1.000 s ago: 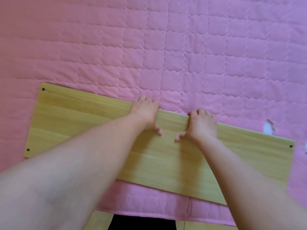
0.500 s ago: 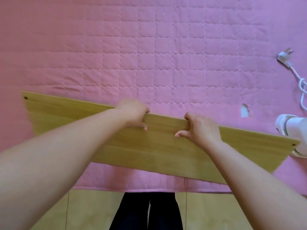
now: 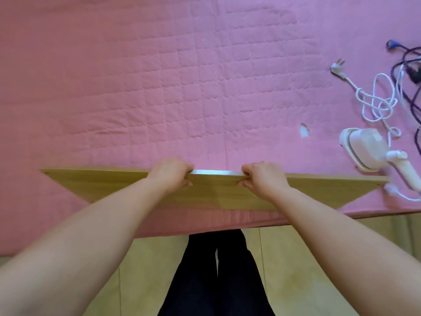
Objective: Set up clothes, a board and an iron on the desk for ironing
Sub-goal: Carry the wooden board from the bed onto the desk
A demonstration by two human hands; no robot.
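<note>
A long light-wood board is tipped up on its near edge over the front of the pink quilted cover. My left hand and my right hand both grip its raised far edge near the middle, fingers curled over the top. A white hand-held iron lies on the cover at the right, just beyond the board's right end. Its white cord loops away to a plug. No clothes are in view.
Dark cables lie at the far right edge. A small white tear shows in the cover left of the iron. The cover's front edge runs just below the board, with wooden floor and my dark-trousered legs beneath.
The board lay flat under both hands. Its far edge has been lifted and it now stands tilted, nearer the cover's front edge. My view has shifted, bringing the iron and cables into sight.
</note>
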